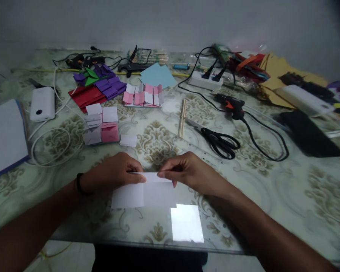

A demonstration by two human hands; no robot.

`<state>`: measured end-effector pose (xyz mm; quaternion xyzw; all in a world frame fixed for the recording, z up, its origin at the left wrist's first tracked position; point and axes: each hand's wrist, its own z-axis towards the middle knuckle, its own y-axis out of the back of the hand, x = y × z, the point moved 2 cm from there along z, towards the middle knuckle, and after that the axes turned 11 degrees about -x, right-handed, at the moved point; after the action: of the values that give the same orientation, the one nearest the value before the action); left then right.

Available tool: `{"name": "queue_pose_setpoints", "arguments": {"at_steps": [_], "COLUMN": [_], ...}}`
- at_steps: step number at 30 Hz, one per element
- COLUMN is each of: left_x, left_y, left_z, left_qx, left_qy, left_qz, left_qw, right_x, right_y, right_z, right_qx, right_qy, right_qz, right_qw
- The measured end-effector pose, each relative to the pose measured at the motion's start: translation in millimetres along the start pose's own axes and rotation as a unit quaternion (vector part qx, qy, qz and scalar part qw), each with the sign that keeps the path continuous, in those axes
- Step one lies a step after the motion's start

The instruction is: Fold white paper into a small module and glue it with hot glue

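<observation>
A white sheet of paper (pixel 158 194) with a crease down its middle lies at the table's near side, its far edge folded over. My left hand (pixel 121 170) pinches that folded edge from the left, thumb on top. From the right, my right hand (pixel 184 170) grips the same edge between thumb and fingers. Just beyond my left hand are a small white paper piece (pixel 128 140) and a block of folded pink and white papers (pixel 101 126). Farther back lies a second pink and white folded set (pixel 144 95).
Black-handled scissors (pixel 219 141), thin wooden sticks (pixel 183 119) and a glue gun (pixel 231 104) lie right of centre. A phone (pixel 310 133) is far right. White cable (pixel 52 147), a power bank (pixel 42 104) and purple folded papers (pixel 110 87) occupy the left. A power strip (pixel 205 80) stands behind.
</observation>
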<state>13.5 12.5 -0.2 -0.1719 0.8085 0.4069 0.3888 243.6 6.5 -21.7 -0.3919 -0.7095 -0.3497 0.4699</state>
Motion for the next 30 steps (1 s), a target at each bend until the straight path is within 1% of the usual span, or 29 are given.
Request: {"name": "queue_pose_setpoints", "arguments": {"at_steps": [4, 8, 11, 14, 17, 20, 25, 27, 30], "left_x": [4.3, 6.0, 5.2, 3.8, 3.1, 2.9, 0.7, -1.1, -4.1], "left_y": [3.9, 4.7, 4.6, 5.5, 6.7, 6.7, 0.8, -3.6, -10.0], "left_z": [3.1, 4.4, 4.6, 4.4, 3.4, 1.4, -1.0, -0.9, -0.7], "left_qx": [0.002, 0.008, 0.005, -0.012, -0.025, -0.023, -0.034, -0.042, -0.058], "left_qy": [0.008, 0.007, 0.009, 0.012, 0.007, 0.006, 0.018, 0.012, -0.017], "left_qz": [0.013, 0.016, 0.009, -0.01, -0.018, -0.029, -0.034, -0.025, -0.002], "left_qw": [1.0, 1.0, 1.0, 1.0, 1.0, 0.999, 0.999, 0.999, 0.998], "right_x": [1.7, 3.8, 4.8, 6.0, 7.9, 8.7, 7.5, 7.7, 8.5], "right_y": [6.1, 9.8, 12.5, 15.6, 16.4, 12.2, -3.4, -8.9, -13.6], "right_z": [-0.9, -2.3, -2.6, -2.4, -2.6, -3.4, -5.7, -6.4, -6.7], "right_qx": [0.004, 0.009, 0.014, 0.009, 0.002, -0.014, -0.038, -0.048, -0.057], "right_qy": [-0.019, -0.019, -0.001, 0.021, 0.051, 0.081, 0.106, 0.117, 0.131], "right_qz": [0.022, 0.01, 0.001, -0.012, -0.061, -0.101, -0.079, -0.079, -0.081], "right_qw": [1.0, 1.0, 1.0, 1.0, 0.997, 0.991, 0.99, 0.989, 0.986]}}
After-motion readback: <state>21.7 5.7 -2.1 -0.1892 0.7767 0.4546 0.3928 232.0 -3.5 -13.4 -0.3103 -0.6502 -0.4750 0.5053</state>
